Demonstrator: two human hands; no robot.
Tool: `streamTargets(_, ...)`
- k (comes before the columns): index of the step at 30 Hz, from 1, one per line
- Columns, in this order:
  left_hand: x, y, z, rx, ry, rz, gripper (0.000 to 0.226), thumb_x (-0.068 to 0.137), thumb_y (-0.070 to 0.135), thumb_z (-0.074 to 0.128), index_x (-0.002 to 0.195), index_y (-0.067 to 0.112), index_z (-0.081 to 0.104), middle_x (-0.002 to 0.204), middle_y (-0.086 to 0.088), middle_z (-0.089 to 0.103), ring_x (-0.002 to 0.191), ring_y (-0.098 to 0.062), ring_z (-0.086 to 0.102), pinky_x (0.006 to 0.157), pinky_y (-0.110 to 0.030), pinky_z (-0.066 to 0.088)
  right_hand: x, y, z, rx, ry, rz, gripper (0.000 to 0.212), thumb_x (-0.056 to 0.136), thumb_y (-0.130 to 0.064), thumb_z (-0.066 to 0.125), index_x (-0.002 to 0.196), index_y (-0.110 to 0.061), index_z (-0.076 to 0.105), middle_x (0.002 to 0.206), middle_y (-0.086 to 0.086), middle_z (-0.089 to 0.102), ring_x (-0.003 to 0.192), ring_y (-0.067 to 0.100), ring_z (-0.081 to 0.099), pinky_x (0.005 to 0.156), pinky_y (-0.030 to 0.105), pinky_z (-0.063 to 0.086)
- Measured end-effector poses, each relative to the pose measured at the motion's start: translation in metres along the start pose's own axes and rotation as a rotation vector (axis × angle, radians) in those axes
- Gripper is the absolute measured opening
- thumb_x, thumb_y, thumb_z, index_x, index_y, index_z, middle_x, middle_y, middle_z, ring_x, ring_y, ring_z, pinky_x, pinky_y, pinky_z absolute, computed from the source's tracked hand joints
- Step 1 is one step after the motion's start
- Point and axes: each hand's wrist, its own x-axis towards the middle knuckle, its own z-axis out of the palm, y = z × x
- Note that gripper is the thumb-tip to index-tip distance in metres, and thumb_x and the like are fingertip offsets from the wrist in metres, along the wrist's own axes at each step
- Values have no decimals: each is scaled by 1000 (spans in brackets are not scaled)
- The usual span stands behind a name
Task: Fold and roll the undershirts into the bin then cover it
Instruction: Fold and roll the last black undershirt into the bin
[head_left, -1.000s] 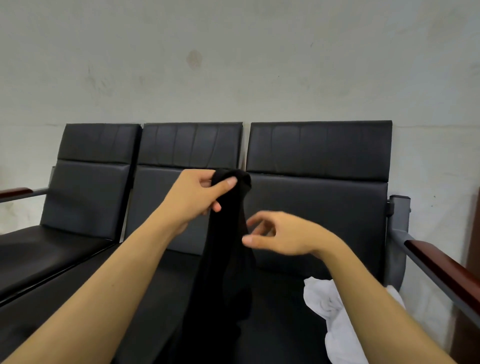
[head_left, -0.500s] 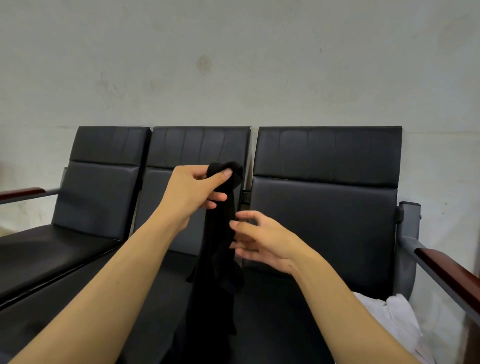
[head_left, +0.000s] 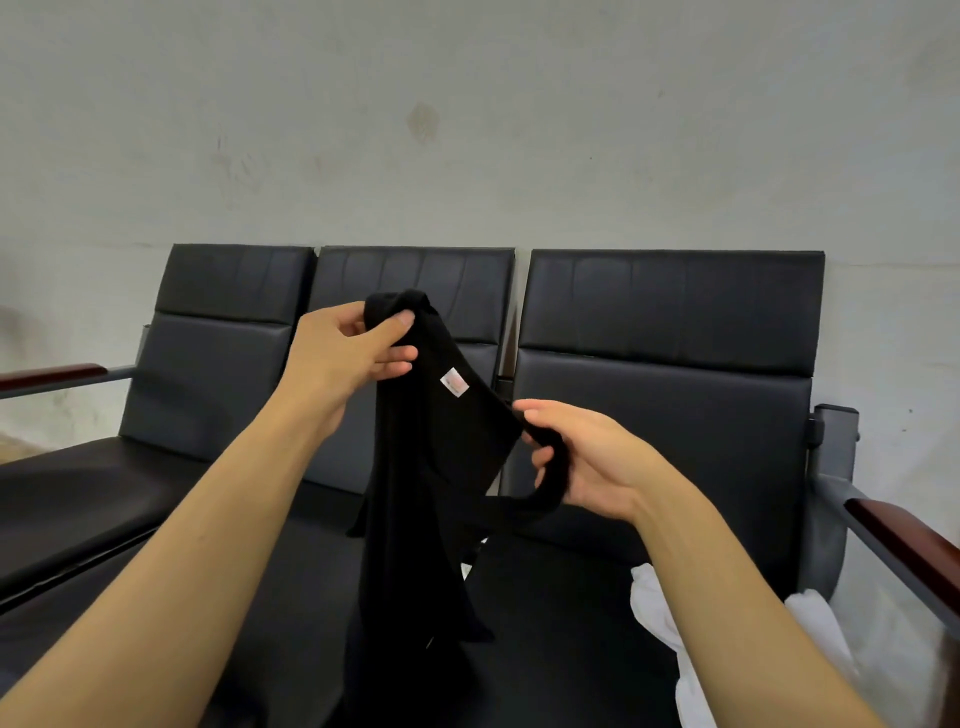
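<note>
black undershirt (head_left: 436, 467) held up in both hands before a row of black seats (head_left: 665, 395).

left hand (head_left: 343, 358) pinching one shoulder strap at the top, thumb over curled fingers; right hand (head_left: 587, 457) lower and to the right, fingers curled round the other strap, neckline stretched between the two, body hanging down over the seat. small white label (head_left: 455, 382) with a reddish mark inside the neck, writing too small to read. white garment (head_left: 675, 623) lying on the right seat, beside a wooden armrest (head_left: 904, 540).
</note>
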Motion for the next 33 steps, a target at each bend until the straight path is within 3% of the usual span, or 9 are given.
streamTargets(3, 0, 3, -3, 6, -11, 12, 16, 92, 18, 78, 106, 9, 76, 94, -8, 75, 82, -21, 77, 72, -25, 62, -2, 0, 0, 16, -28, 30, 27, 97, -18, 66, 122, -17, 75, 86, -1, 64, 66, 8, 53, 67, 28, 43)
streamTargets(6, -1, 2, -6, 21, -76, -24, 22, 92, 18, 78, 111, 7, 76, 102, -12, 73, 84, -20, 75, 75, -26, 62, -3, -1, 1, 168, -64, 59, 34, 89, -25, 71, 122, -19, 77, 90, -1, 68, 82, 13, 61, 77, 32, 51)
streamTargets(9, -1, 1, -5, -16, -144, -77, 24, 91, 17, 78, 111, 3, 75, 106, -15, 71, 85, -19, 73, 78, -28, 62, -4, -2, 3, 208, -33, 68, 29, 101, -35, 61, 116, -19, 80, 99, -1, 76, 94, 18, 68, 78, 40, 55)
streamTargets(14, -3, 2, 1, -108, -215, -121, 33, 97, 27, 70, 116, 1, 74, 117, -15, 75, 101, -25, 75, 88, -33, 62, -1, 2, -2, 328, 27, 63, 31, 107, -30, 52, 116, -14, 76, 108, 0, 78, 97, 19, 70, 82, 43, 52)
streamTargets(17, -3, 3, 0, -80, -235, -93, 33, 102, 29, 61, 117, 1, 72, 113, -12, 77, 107, -25, 75, 93, -34, 61, 1, 2, -5, 272, 68, -20, 30, 109, -23, 48, 119, -13, 75, 111, 1, 78, 94, 16, 72, 80, 38, 52)
streamTargets(21, -3, 2, 0, -9, -182, -33, 23, 104, 19, 59, 108, 2, 74, 99, -6, 79, 104, -23, 75, 89, -31, 62, 2, -3, -10, -93, 254, -280, 32, 109, -12, 46, 120, -17, 76, 102, 0, 73, 88, 10, 63, 78, 27, 53)
streamTargets(25, -5, 8, 3, -84, -223, -69, 29, 101, 25, 63, 113, 1, 74, 106, -10, 77, 105, -22, 75, 87, -28, 61, -1, -11, -17, 76, 162, -349, 29, 108, -10, 50, 122, -13, 75, 86, -1, 69, 78, 9, 63, 74, 25, 54)
streamTargets(29, -1, 8, 2, -97, -249, -100, 25, 101, 6, 60, 122, 8, 72, 112, -9, 77, 109, -20, 74, 84, -27, 61, -5, -17, -24, 263, 68, -354, 28, 108, -13, 51, 123, -13, 74, 103, 3, 76, 85, 11, 72, 74, 27, 59)
streamTargets(33, 1, 6, 0, -125, -254, -143, 58, 84, -16, 34, 121, 8, 73, 121, -10, 74, 118, -19, 69, 87, -28, 58, -7, -22, -34, 310, 23, -358, 37, 107, -3, 43, 129, -11, 71, 118, 9, 76, 99, 15, 75, 83, 32, 59)
